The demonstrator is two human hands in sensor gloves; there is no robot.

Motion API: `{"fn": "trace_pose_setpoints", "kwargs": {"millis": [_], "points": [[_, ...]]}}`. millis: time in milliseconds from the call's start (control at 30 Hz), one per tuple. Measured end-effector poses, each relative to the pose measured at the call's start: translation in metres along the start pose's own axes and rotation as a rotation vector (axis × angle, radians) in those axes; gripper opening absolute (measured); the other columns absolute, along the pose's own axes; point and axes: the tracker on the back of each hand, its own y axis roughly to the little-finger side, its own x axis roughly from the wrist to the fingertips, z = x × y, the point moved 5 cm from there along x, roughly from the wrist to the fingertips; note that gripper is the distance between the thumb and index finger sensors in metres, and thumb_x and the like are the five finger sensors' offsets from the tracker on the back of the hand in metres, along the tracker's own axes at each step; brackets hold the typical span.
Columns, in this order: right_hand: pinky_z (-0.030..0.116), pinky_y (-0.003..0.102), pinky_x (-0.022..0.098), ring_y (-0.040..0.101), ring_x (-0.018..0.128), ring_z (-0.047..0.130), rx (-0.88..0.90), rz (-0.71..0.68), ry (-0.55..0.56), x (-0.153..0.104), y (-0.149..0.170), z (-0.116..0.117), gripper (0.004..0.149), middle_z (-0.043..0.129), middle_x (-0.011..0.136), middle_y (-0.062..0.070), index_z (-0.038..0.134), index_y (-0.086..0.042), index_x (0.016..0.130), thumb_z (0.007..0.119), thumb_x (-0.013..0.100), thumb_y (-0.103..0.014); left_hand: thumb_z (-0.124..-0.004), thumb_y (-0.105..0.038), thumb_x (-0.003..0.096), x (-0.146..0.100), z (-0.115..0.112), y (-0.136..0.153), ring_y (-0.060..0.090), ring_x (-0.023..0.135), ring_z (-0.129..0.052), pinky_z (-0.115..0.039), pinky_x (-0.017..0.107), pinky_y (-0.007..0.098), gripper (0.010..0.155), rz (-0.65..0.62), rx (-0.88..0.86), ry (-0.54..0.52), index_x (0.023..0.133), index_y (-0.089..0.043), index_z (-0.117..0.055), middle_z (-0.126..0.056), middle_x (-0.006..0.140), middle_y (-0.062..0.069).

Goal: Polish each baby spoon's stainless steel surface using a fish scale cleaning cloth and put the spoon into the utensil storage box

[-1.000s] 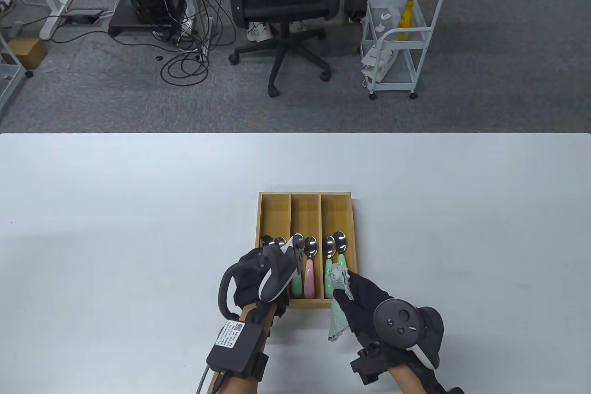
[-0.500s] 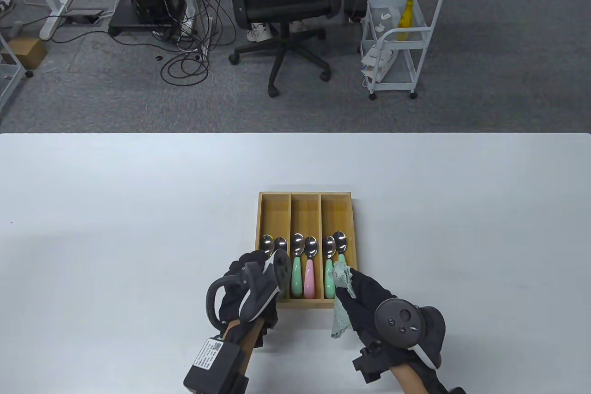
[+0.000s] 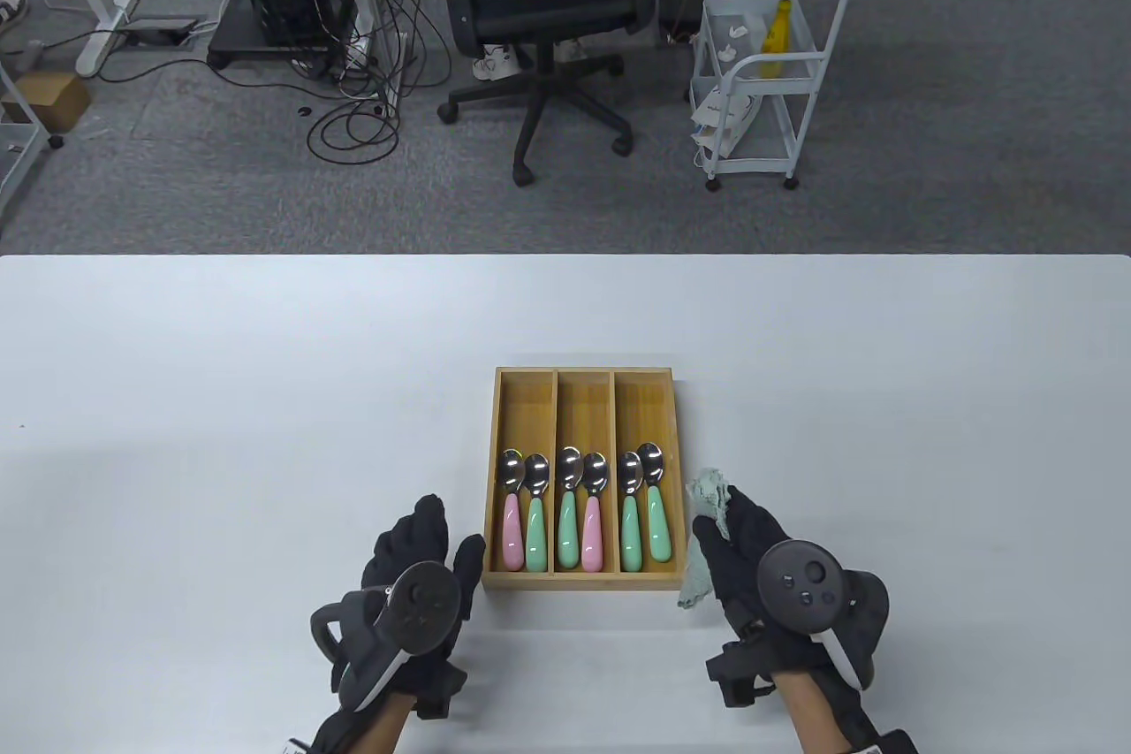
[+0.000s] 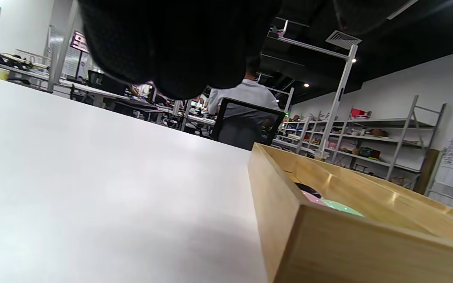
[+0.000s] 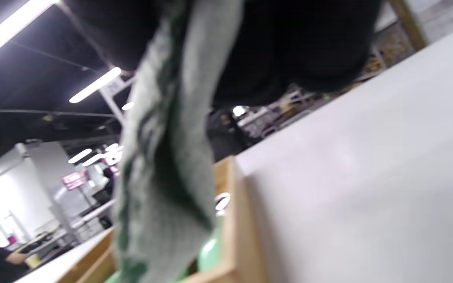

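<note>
On the white table [image 3: 265, 400], the wooden box [image 3: 584, 377] holds 6 steel-bowled spoons [image 3: 585, 511].

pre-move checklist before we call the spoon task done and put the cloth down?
1. All spoons in the utensil storage box: six visible, two per compartment. ok.
2. No spoon left loose on the table in the table view: ok.
3. Left hand free: beside the box's left wall, nothing visibly in its grip. ok.
4. Right hand grips the cleaning cloth: cloth not yet set down. not ok.
5. Spoons lying bowl-away, handles toward the person: ok.
6. Polish quality of the steel bowls: cannot tell at this resolution.
</note>
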Motion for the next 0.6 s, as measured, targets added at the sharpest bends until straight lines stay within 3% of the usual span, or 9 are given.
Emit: {"fn": "trace_pose_setpoints", "kwargs": {"millis": [200,600], "points": [[0.085,0.041,0.044,0.017,0.051,0.097,-0.046,0.157,-0.014,0.028,0.04,-0.001,0.052,0.087,0.085,0.011,0.068,-0.014,0.103,0.069,0.061,-0.045,-0.06,-0.057,0.0564,-0.003,0.009,-0.004,0.038,0.085,-0.092,-0.082,0.065,0.056,0.071,-0.07,-0.051,-0.024,0.11,-0.01,-0.061,-0.084,0.098,0.015],[0.084,0.041,0.048,0.017,0.054,0.097,-0.387,0.214,-0.061,0.102,0.079,0.03,0.051,0.087,0.085,0.007,0.067,-0.019,0.103,0.068,0.06,-0.046,-0.061,-0.055,0.0569,0.001,0.013,0.006,0.04,0.084,-0.092,-0.081,0.065,0.057,0.069,-0.051,-0.105,-0.005,0.109,-0.009,-0.063,-0.085,0.097,0.017]]}}
